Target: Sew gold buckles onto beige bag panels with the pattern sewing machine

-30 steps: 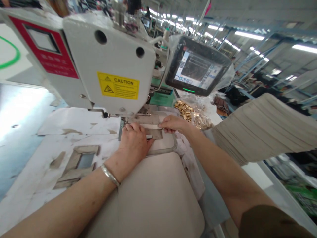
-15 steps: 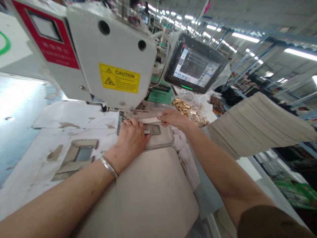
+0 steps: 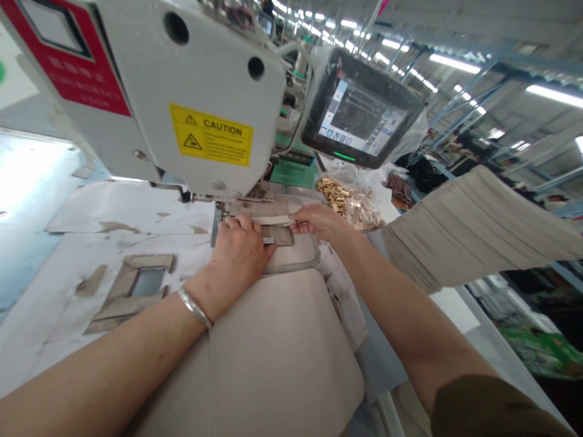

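My left hand (image 3: 239, 250) lies on a pale plastic sewing template (image 3: 300, 258), its fingertips close to the presser foot (image 3: 218, 212) of an industrial sewing machine head (image 3: 195, 91). My right hand (image 3: 319, 222) pinches the end of a pale strip of leather or fabric (image 3: 273, 220) that runs left towards my left fingers. Below the strip, a metal-edged window (image 3: 279, 235) shows in the template. My left fingers hide the strip's far end and the needle area.
A touchscreen control panel (image 3: 362, 109) stands right of the machine head. Behind my right hand lies a plastic bag of gold metal fittings (image 3: 348, 203). A tall stack of beige panels (image 3: 469, 230) sits at right. A beige panel (image 3: 255, 358) lies under my forearms, on a paper-covered table (image 3: 127, 218).
The whole view has drifted up and left. Both hands stay on the template, and the pale strip shows wider under my right fingers than it did a second ago.
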Action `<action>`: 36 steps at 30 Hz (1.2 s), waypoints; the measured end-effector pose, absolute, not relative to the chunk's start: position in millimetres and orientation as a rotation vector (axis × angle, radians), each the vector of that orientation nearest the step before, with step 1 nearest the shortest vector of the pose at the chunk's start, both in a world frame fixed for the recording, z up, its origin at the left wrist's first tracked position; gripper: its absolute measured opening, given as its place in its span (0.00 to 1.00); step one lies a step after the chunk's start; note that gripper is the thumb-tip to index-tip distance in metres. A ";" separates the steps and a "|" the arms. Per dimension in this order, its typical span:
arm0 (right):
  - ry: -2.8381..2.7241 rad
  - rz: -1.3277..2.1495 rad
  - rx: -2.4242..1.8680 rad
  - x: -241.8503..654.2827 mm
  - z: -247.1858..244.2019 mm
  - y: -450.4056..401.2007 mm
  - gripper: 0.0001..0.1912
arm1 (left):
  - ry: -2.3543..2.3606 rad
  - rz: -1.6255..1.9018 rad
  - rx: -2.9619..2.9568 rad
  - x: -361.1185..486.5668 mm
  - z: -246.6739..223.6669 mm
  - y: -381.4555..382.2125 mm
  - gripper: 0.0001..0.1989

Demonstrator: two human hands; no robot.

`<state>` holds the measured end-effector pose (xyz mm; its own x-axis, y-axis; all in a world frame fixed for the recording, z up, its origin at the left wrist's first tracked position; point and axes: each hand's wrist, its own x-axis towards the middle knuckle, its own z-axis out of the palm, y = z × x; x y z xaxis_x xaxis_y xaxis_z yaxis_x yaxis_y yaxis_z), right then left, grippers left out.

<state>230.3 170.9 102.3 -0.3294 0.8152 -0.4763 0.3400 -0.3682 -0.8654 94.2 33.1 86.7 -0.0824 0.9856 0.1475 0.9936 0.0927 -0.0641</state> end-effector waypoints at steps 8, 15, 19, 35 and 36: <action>-1.510 1.656 -1.575 225.0 102.2 165.1 0.14 | -2.186 -0.078 -2.042 93.5 87.7 33.1 0.29; -1.924 1.236 -1.796 219.4 95.4 166.5 0.15 | -2.143 -0.060 -2.043 91.3 85.7 32.3 0.29; -2.044 1.238 -1.785 227.1 92.9 169.8 0.12 | -2.127 -0.064 -2.060 89.6 88.2 31.5 0.27; -1.945 1.487 -1.635 238.1 86.3 167.6 0.10 | -1.895 -0.209 -2.505 118.2 80.5 69.4 0.15; -1.924 1.529 -1.618 239.5 87.3 166.9 0.10 | -1.912 -0.212 -2.490 121.0 80.8 69.5 0.16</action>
